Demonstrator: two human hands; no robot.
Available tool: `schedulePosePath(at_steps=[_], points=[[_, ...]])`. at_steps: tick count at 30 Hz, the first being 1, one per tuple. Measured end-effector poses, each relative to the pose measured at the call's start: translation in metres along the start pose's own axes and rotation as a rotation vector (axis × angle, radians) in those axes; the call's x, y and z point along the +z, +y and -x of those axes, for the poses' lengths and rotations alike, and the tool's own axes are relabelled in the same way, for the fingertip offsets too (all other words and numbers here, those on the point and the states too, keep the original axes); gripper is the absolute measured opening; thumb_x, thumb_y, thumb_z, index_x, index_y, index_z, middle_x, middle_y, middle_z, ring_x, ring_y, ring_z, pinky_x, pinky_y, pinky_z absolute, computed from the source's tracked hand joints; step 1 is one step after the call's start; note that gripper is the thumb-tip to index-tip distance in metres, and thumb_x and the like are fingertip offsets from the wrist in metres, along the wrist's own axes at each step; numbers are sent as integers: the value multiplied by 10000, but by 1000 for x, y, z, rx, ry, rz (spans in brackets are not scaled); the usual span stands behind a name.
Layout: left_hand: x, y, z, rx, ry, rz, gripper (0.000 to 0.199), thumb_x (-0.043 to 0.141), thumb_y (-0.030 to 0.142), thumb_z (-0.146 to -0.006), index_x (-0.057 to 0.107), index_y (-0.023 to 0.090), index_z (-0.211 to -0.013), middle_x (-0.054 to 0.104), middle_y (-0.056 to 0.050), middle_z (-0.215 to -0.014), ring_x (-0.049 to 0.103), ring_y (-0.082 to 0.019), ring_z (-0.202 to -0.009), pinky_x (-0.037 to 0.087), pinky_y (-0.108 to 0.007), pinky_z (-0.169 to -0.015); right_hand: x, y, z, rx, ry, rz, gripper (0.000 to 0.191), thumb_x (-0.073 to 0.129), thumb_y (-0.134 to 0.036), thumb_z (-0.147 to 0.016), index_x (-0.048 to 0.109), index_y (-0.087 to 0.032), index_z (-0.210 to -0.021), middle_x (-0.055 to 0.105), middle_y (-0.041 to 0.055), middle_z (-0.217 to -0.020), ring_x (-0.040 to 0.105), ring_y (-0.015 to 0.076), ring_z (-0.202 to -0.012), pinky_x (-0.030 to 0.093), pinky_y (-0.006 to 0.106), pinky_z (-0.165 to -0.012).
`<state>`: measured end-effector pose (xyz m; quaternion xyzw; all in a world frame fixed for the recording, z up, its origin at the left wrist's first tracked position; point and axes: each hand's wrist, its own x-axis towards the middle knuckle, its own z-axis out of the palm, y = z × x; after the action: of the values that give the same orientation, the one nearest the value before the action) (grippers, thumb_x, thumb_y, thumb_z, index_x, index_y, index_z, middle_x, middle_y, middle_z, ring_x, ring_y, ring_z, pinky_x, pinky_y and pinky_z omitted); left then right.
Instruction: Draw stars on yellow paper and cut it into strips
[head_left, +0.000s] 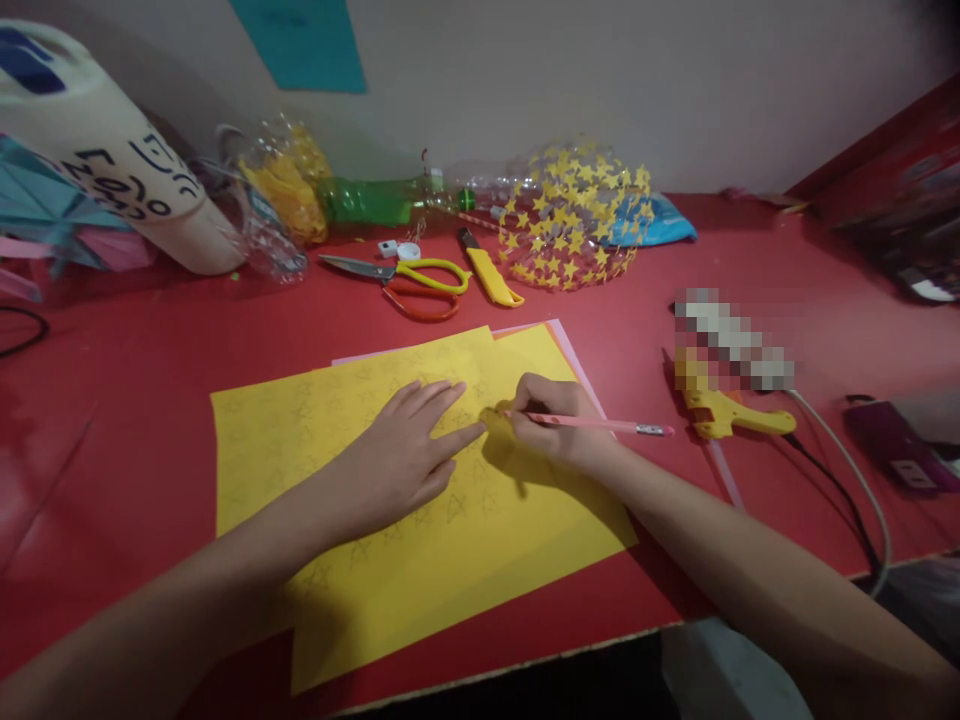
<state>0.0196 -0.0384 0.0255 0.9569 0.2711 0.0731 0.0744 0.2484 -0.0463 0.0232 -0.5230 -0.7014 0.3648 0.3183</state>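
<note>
My right hand (pixel 559 425) grips a pink pencil (pixel 600 422), its eraser end pointing right and its tip down at the yellow paper (pixel 465 590). Rows of small pencil-drawn stars (pixel 456 505) cover much of the sheet. My left hand (pixel 416 445) lies flat on the paper with fingers spread, close to the pencil tip. A small yellow piece (pixel 493 416), perhaps a star shape, sits between the two hands; its outline is partly hidden by my fingers. Pink and orange sheets (pixel 564 345) stick out beneath the yellow one.
Behind the paper lie scissors (pixel 420 285), a yellow box cutter (pixel 491 268), a green bottle (pixel 375 200) and a clear dome with yellow stars (pixel 574 215). At right are a yellow glue gun (pixel 731 412) and a power strip (pixel 735 340) with cords. A white tumbler (pixel 120 150) stands left.
</note>
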Motion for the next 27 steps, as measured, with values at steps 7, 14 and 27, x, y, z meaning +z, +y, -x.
schedulePosePath(at_steps=[7, 14, 27], points=[[-1, 1, 0, 5, -4, -12, 410, 461, 153, -910, 550, 204, -1307, 417, -194, -1425, 391, -368, -1324, 350, -594, -1063, 0, 1, 2, -114, -70, -46, 106, 492, -163, -713, 428, -214, -646, 434, -61, -541, 367, 70, -490, 284, 220, -474], [0, 0, 0, 3, -4, -14, 435, 455, 167, -916, 530, 229, -1340, 423, -179, -1429, 395, -364, -1322, 355, -601, -1057, -1, -3, 2, -130, -109, -43, 82, 473, -161, -710, 441, -214, -656, 432, -62, -547, 376, 71, -499, 291, 224, -486], [2, -1, 0, 2, 5, -13, 415, 480, 162, -900, 553, 218, -1304, 424, -166, -1435, 379, -356, -1336, 339, -585, -1079, 0, 9, -1, -79, -78, -93, 125, 534, -168, -742, 441, -216, -673, 455, -59, -555, 370, 80, -503, 266, 232, -469]])
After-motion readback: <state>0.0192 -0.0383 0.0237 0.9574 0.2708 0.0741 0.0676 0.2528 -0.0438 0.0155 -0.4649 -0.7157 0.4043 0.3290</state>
